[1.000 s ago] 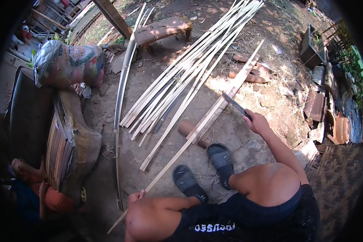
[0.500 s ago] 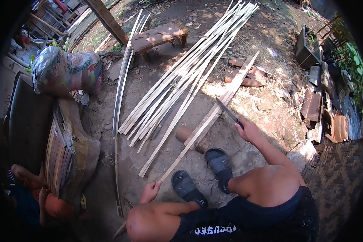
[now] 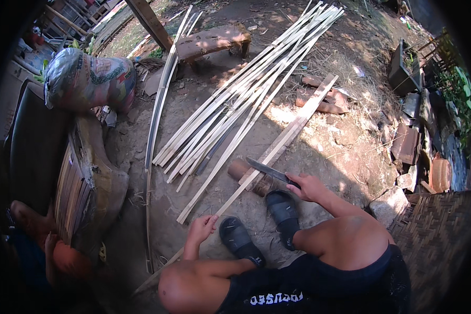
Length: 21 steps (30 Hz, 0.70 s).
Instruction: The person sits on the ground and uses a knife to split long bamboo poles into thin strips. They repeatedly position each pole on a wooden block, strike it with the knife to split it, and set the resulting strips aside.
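Observation:
A long pale strip, apparently split bamboo (image 3: 233,201), slants from beside my left knee up toward the far right. My left hand (image 3: 201,230) is closed around its near part, and a length sticks out behind the hand. In my right hand (image 3: 310,189) is a knife (image 3: 267,169) with a dark handle, its long blade pointing left across the strip. Under the strip lies a flat wooden board (image 3: 298,124), propped on a short round log (image 3: 261,184). Whether the edge bites into the strip cannot be made out.
Many pale strips (image 3: 235,107) lie in a bundle beyond my feet. Further left are longer strips (image 3: 154,131), a low wooden bench (image 3: 213,43) and a stuffed sack (image 3: 89,81). Another person's arm (image 3: 31,220) shows at lower left. A woven mat (image 3: 429,230) lies at right.
The knife has come back along the strip toward me and to the left. My left hand has shifted slightly up and right, and more of the strip shows behind it.

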Each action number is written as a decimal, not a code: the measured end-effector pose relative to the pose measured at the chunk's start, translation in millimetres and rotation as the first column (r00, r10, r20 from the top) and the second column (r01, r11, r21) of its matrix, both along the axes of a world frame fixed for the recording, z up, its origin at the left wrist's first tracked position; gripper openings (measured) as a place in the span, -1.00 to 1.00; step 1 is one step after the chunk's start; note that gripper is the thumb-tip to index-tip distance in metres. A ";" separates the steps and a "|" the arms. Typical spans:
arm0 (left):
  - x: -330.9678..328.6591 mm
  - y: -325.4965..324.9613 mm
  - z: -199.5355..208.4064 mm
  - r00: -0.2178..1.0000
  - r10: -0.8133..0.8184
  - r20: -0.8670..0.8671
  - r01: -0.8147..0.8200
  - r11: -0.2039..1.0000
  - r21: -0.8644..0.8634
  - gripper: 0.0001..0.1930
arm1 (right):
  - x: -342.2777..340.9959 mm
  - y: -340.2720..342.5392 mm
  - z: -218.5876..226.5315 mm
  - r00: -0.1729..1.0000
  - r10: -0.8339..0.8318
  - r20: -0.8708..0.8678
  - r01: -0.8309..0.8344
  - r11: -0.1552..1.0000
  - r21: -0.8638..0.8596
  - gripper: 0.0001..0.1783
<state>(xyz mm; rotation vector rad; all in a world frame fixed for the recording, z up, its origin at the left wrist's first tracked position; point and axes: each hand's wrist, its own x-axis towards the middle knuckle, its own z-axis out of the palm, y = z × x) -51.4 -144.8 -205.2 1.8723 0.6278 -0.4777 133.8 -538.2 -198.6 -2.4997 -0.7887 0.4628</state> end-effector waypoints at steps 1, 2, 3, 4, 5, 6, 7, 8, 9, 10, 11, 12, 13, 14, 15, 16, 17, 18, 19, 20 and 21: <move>-13.8 8.9 -3.9 1.000 -0.005 -0.006 0.006 0.998 0.055 -0.60 | 4.2 -2.6 -1.5 0.998 -0.036 0.042 0.037 0.999 -0.026 -0.54; -33.7 27.6 -15.0 1.000 -0.015 -0.005 0.016 0.994 0.108 -0.60 | 17.7 -12.1 -5.5 0.993 -0.075 0.093 0.080 0.996 -0.050 -0.54; -53.9 46.9 -23.1 0.999 -0.038 -0.010 0.039 0.986 0.161 -0.61 | 29.1 -24.6 -11.6 0.982 -0.126 0.140 0.137 0.988 -0.072 -0.54; -74.8 62.9 -23.8 0.999 -0.042 -0.017 0.044 0.982 0.186 -0.62 | 44.9 -40.7 -20.3 0.932 -0.310 0.187 0.315 0.949 -0.002 -0.54; -95.7 77.9 -23.5 0.999 -0.046 -0.023 0.050 0.976 0.211 -0.62 | 66.2 -62.0 -26.5 0.898 -0.421 0.129 0.427 0.904 -0.024 -0.60; -115.6 87.8 -23.2 0.998 -0.037 -0.060 0.050 0.971 0.233 -0.62 | 79.4 -66.6 -25.4 0.883 -0.457 0.106 0.466 0.881 -0.081 -0.67; -112.9 83.3 -19.6 0.994 -0.060 -0.096 0.082 0.965 0.249 -0.62 | 84.7 -68.8 -22.9 0.878 -0.458 0.141 0.465 0.885 -0.022 -0.69; -104.7 78.3 -19.9 0.988 -0.082 -0.134 0.115 0.958 0.263 -0.63 | 76.0 -63.3 -26.4 0.890 -0.438 0.123 0.442 0.897 0.000 -0.69; -85.9 64.3 -21.2 0.981 -0.109 -0.163 0.150 0.952 0.268 -0.62 | 64.0 -53.6 -23.1 0.900 -0.420 0.116 0.421 0.907 0.016 -0.68; -65.0 42.7 -19.6 0.991 -0.134 -0.017 0.133 0.935 0.330 -0.62 | 43.9 -24.5 -3.0 0.929 -0.362 0.079 0.362 0.932 0.009 -0.63; -37.1 15.9 -15.8 0.976 -0.171 0.133 0.107 0.914 0.391 -0.61 | 22.2 -4.2 -9.2 0.960 -0.277 0.036 0.275 0.960 0.044 -0.60; -5.3 -7.4 -7.0 0.950 -0.289 0.122 0.208 0.872 0.443 -0.63 | 0.6 10.5 -18.7 0.981 -0.193 -0.009 0.193 0.978 0.078 -0.56; 17.9 -23.2 1.0 0.911 -0.401 0.097 0.307 0.815 0.492 -0.65 | -22.0 27.4 -9.3 0.998 -0.050 -0.039 0.051 0.998 0.027 -0.54; 29.8 -31.4 3.5 0.913 -0.399 0.090 0.299 0.801 0.519 -0.65 | -35.7 36.2 1.3 0.993 0.086 -0.076 -0.088 0.996 -0.020 -0.51; 38.8 -37.9 4.9 0.913 -0.399 0.083 0.294 0.786 0.543 -0.66 | -34.5 32.0 -0.5 0.998 0.055 -0.041 -0.056 0.998 -0.034 -0.51; 45.7 -39.6 7.4 0.912 -0.402 0.080 0.289 0.769 0.570 -0.66 | -27.4 22.5 -4.4 1.000 0.020 0.000 -0.020 0.999 -0.047 -0.52; 46.3 -36.5 11.5 0.911 -0.407 0.062 0.303 0.764 0.569 -0.67 | -20.0 8.8 -11.9 0.999 -0.022 0.039 0.024 0.998 -0.058 -0.52; 43.4 -30.3 17.3 0.910 -0.412 0.044 0.316 0.760 0.568 -0.66 | -2.3 -14.3 -23.2 0.975 -0.207 0.084 0.203 0.978 0.055 -0.53; 38.4 -23.1 20.6 0.912 -0.409 0.023 0.325 0.756 0.569 -0.66 | 18.7 -38.1 -22.0 0.931 -0.352 0.092 0.356 0.934 -0.022 -0.55; 32.0 -15.2 19.8 0.920 -0.390 0.052 0.306 0.793 0.527 -0.64 | 42.6 -57.5 -20.8 0.870 -0.480 0.107 0.490 0.867 -0.091 -0.57; 26.7 -10.1 13.5 0.925 -0.372 0.081 0.292 0.829 0.477 -0.61 | 62.9 -78.9 -23.2 0.803 -0.588 0.094 0.596 0.792 -0.135 -0.60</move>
